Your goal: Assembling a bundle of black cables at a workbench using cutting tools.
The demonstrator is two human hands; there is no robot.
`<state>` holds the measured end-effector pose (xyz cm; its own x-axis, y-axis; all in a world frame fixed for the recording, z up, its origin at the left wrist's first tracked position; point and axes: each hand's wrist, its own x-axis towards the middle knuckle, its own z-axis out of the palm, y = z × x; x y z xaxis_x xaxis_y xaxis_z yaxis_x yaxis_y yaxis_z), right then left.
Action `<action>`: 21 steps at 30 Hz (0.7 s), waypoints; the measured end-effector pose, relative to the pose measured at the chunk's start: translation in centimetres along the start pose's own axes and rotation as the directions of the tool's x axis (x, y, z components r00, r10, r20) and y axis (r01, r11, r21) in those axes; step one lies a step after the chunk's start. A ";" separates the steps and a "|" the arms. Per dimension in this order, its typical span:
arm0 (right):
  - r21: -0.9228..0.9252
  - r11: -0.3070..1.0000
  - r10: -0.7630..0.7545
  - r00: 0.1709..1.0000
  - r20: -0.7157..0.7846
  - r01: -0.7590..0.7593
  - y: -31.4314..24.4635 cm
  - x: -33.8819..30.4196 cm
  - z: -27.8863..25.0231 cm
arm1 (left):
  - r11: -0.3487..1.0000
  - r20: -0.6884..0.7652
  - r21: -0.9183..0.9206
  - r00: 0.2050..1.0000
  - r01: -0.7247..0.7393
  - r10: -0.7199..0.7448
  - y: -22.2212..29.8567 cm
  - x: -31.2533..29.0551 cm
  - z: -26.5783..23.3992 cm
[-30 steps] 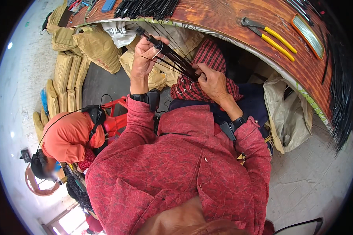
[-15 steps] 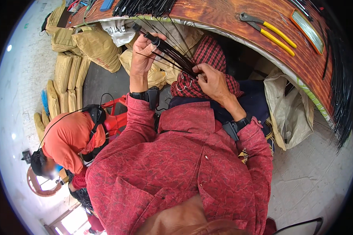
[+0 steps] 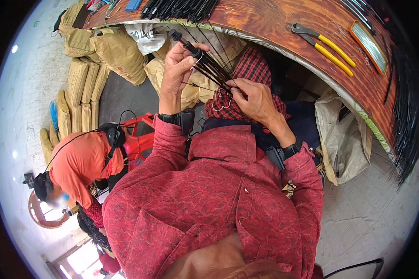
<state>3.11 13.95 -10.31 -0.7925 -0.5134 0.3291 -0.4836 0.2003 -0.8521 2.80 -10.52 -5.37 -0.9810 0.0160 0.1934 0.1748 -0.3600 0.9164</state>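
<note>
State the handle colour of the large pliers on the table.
Yellow handles, seen best in the head view.

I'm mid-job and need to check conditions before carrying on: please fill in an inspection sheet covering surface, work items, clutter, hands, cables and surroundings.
Surface: brown wooden tabletop, patterned cover along its edge.
Work items: dark rod bundle, held off the tabletop.
Clutter: yellow-handled pliers, orange-framed panel, black rods.
Hands: left hand grips the bundle's thick end; right hand pinches rods lower down.
Cables: thin black cable by the co-worker.
Surroundings: orange-clad co-worker, tan sacks.
</note>
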 end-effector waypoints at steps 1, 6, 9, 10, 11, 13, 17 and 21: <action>-0.024 1.000 0.012 1.000 -0.001 -0.012 0.0 0.0 -0.1 | 1.000 0.002 0.007 1.000 0.004 -0.004 0.0 0.0 -0.1; -0.121 0.992 0.033 0.999 -0.013 -0.034 -0.6 0.6 -1.1 | 0.999 -0.006 0.036 1.000 0.009 -0.008 0.3 -0.1 1.6; -0.136 0.991 -0.006 0.999 -0.044 0.000 -0.8 1.1 -1.5 | 0.999 0.000 0.035 1.000 0.023 -0.023 0.3 0.1 2.1; -0.120 0.993 -0.007 0.998 -0.058 0.000 -1.1 1.3 -1.7 | 0.999 0.003 0.031 1.000 0.025 -0.025 0.3 0.1 2.3; -0.104 0.995 -0.008 0.997 -0.072 0.000 -1.5 1.5 -1.9 | 0.999 -0.004 0.040 1.000 0.019 -0.019 0.2 0.2 2.4; -0.067 0.997 0.019 0.996 -0.085 -0.025 -2.0 1.8 -2.0 | 0.999 -0.013 0.053 1.000 0.008 -0.007 0.0 0.3 2.7; 0.030 0.997 0.070 0.991 -0.116 -0.067 -2.7 2.6 -2.1 | 0.997 -0.028 0.073 1.000 0.013 -0.011 -0.2 0.4 3.3; 0.098 0.991 0.101 0.989 -0.110 -0.090 -3.4 3.3 -2.5 | 0.996 -0.011 0.087 1.000 0.020 -0.019 0.4 0.4 3.8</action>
<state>1.19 13.65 -5.31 -0.8732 -0.3958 0.2845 -0.3716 0.1629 -0.9140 2.76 -7.05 -3.62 -0.9850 0.0129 0.1723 0.1620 -0.2773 0.9470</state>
